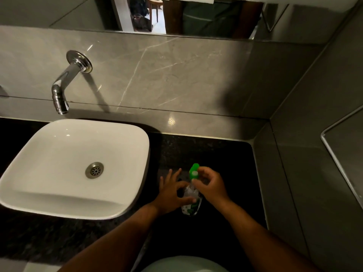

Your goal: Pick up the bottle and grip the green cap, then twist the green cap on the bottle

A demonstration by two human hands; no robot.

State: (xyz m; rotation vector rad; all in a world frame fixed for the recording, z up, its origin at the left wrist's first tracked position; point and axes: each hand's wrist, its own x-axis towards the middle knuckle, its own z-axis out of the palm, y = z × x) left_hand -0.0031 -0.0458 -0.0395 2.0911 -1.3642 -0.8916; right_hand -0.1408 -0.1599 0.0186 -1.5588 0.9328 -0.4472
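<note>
A small clear plastic bottle (191, 203) with a green pump top (194, 171) stands on the black stone counter (225, 165), right of the basin. My left hand (172, 191) holds the bottle's body from the left, thumb and index finger on it and the other fingers spread. My right hand (211, 184) is curled round the neck, with thumb and fingers pinching just under the green top. Part of the bottle is hidden behind both hands.
A white square basin (35, 197) with a metal drain (94, 170) sits on the counter at left, under a chrome wall spout (62, 91). Grey marble wall and a mirror (196, 16) rise behind. A grey tiled side wall (314, 154) closes the right.
</note>
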